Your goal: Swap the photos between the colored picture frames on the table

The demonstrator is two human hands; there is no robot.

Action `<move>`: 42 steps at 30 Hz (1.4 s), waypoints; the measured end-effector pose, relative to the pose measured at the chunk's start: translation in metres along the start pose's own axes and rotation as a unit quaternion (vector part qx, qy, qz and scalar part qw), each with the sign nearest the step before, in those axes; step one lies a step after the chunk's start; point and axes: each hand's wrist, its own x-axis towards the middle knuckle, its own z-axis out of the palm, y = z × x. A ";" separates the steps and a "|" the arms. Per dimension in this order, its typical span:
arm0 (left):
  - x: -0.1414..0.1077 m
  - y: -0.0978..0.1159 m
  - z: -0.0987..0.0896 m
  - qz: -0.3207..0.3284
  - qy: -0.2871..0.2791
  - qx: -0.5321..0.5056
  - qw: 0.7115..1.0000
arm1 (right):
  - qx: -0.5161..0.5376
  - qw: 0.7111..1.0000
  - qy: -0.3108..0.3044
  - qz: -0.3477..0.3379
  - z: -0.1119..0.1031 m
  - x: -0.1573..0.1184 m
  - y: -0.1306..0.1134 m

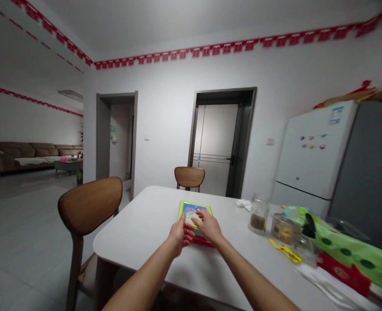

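Observation:
A flat rectangular box or board (182, 208) with a lime-green border, a blue illustrated face and a red near side lies on the white table (139, 220). My left hand (179, 236) is at its near left corner, thumb raised and fingers loosely bent, with nothing visible in it. Over the right part of the picture is my right hand (210, 226), its fingers curled but apart. No held object shows there either. I cannot tell whether the fingertips touch the surface. Both hands cover part of the picture and the red side.
To the right stand a glass jar (258, 218) with dark contents, a clear food container (284, 228), a yellow packet (290, 254), a red box (343, 272) and a green patterned bag (356, 252). Wooden chairs stand at the left (92, 207) and far side (189, 176).

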 end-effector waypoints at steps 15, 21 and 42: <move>-0.029 -0.052 0.007 0.201 0.073 -0.104 0.971 | 0.107 0.990 -0.082 -0.026 -0.025 -0.080 -0.013; -0.095 -0.040 0.010 0.392 -0.001 0.263 0.881 | 0.509 0.832 -0.020 0.220 -0.065 -0.096 -0.023; -0.096 -0.109 -0.009 0.433 -0.080 0.680 0.586 | -0.004 0.989 -0.089 0.118 -0.016 -0.112 0.079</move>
